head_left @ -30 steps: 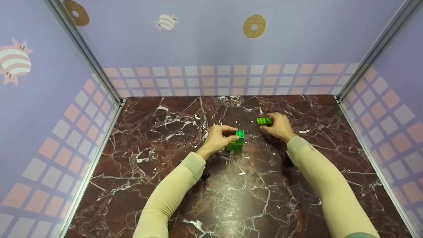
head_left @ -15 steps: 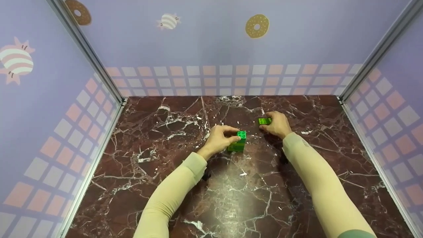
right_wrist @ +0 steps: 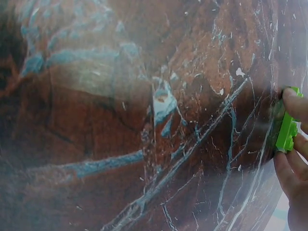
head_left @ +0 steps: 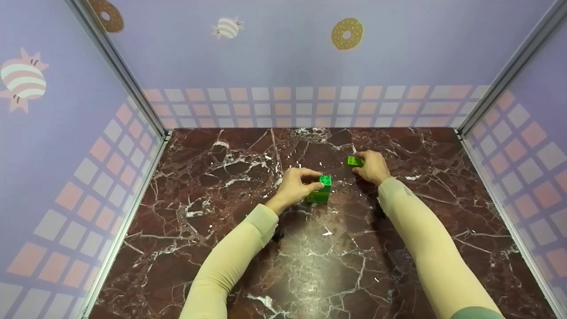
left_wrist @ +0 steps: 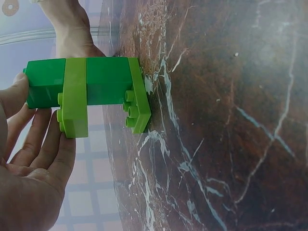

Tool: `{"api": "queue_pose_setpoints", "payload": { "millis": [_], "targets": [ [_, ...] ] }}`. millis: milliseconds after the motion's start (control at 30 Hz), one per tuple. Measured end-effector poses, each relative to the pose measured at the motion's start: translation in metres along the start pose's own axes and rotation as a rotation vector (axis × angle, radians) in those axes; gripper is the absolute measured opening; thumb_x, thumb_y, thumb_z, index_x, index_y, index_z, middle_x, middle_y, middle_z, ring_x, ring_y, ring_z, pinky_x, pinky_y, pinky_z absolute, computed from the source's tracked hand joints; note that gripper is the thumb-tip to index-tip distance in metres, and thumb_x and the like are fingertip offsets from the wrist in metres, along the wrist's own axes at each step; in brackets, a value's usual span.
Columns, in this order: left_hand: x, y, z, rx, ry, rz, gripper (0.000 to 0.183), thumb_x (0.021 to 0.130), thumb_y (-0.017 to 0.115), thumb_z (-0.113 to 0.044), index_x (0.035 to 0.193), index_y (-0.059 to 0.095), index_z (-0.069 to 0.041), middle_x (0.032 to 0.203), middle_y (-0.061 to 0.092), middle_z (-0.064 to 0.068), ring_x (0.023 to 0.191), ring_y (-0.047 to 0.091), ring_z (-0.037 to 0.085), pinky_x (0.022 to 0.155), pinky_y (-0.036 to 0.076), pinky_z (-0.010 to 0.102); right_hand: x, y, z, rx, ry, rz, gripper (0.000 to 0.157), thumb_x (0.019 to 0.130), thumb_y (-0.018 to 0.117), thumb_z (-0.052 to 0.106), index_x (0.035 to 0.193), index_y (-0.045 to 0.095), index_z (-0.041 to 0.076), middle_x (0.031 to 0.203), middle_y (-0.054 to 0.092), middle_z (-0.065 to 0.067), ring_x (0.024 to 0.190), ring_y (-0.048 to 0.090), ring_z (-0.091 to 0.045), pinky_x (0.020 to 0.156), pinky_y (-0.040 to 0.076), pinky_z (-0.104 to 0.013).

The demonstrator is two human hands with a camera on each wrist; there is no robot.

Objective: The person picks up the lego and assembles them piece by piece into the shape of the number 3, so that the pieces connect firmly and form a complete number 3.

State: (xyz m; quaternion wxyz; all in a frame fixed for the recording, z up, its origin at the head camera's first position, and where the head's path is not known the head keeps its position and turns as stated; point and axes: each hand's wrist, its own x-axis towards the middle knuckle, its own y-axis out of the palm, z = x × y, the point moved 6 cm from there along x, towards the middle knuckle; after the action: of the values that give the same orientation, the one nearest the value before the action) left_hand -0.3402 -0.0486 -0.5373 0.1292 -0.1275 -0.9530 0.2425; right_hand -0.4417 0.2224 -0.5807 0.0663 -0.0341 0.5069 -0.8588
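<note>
In the head view a stack of building bricks [head_left: 322,196] stands upright on the table, mid-way back. Dark green blocks alternate with flatter lime-green bricks, which jut out to one side in the left wrist view. My left hand [head_left: 294,184] holds the stack near its top, thumb touching the uppermost dark green block [left_wrist: 46,79]. Farther back to the right, my right hand [head_left: 373,167] pinches a lime-green brick [head_left: 354,161] by its right end. In the right wrist view that brick [right_wrist: 288,129] lies at the right edge, partly behind the thumb and fingers.
The dark red marbled table [head_left: 283,274] has white veins and a glossy reflection. A patterned back wall [head_left: 283,53] and two side walls [head_left: 48,155] enclose it. A gap separates the stack from the lime-green brick.
My right hand has shifted slightly left, its fingers covering more of the lime-green brick. The left hand keeps its hold on the stack. The head view has moved a little.
</note>
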Motion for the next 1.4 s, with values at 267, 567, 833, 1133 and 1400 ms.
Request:
{"api": "queue_pose_setpoints", "payload": {
  "millis": [267,567,833,1133,1400],
  "targets": [
    [-0.001,0.001,-0.002,-0.010,0.007,0.006,0.032,0.094,0.091,-0.017,0.124,0.086,-0.007,0.121,0.086,0.014,0.102,0.083,0.029,0.088,0.067,0.031,-0.003,-0.002,-0.002,0.008,0.005,-0.026,0.052,0.099,0.080,0.012,0.148,0.070,0.000,0.145,0.073,-0.030,0.140,0.067,-0.051,0.124,0.051,-0.063],
    [0.001,0.004,0.000,0.010,-0.014,-0.002,0.032,0.093,0.092,-0.018,0.124,0.087,-0.010,0.123,0.087,0.011,0.106,0.082,0.026,0.093,0.066,0.033,-0.003,-0.003,-0.005,-0.048,-0.034,-0.026,0.044,0.098,0.073,0.008,0.142,0.074,-0.002,0.137,0.077,-0.029,0.130,0.072,-0.051,0.118,0.055,-0.063],
    [0.001,0.004,0.000,0.010,-0.032,0.001,0.033,0.093,0.092,-0.019,0.124,0.086,-0.010,0.124,0.087,0.011,0.109,0.082,0.027,0.098,0.066,0.039,-0.006,-0.003,-0.004,-0.051,-0.039,-0.014,0.044,0.100,0.072,0.009,0.142,0.073,-0.003,0.137,0.076,-0.031,0.128,0.072,-0.053,0.115,0.056,-0.064],
    [0.000,0.003,-0.001,0.011,-0.030,0.010,0.032,0.094,0.090,-0.018,0.125,0.086,-0.009,0.124,0.086,0.012,0.106,0.083,0.027,0.095,0.067,0.036,-0.007,-0.005,0.002,-0.086,-0.026,-0.005,0.045,0.101,0.073,0.014,0.145,0.073,0.003,0.144,0.075,-0.028,0.134,0.070,-0.052,0.114,0.056,-0.068],
    [0.000,0.000,0.001,0.015,-0.028,0.010,0.033,0.094,0.090,-0.019,0.126,0.086,-0.009,0.125,0.086,0.011,0.109,0.082,0.029,0.098,0.066,0.041,-0.009,-0.010,0.016,-0.076,-0.067,-0.013,0.047,0.102,0.073,0.017,0.146,0.072,0.003,0.146,0.073,-0.028,0.137,0.068,-0.053,0.116,0.054,-0.069]
  ]
}}
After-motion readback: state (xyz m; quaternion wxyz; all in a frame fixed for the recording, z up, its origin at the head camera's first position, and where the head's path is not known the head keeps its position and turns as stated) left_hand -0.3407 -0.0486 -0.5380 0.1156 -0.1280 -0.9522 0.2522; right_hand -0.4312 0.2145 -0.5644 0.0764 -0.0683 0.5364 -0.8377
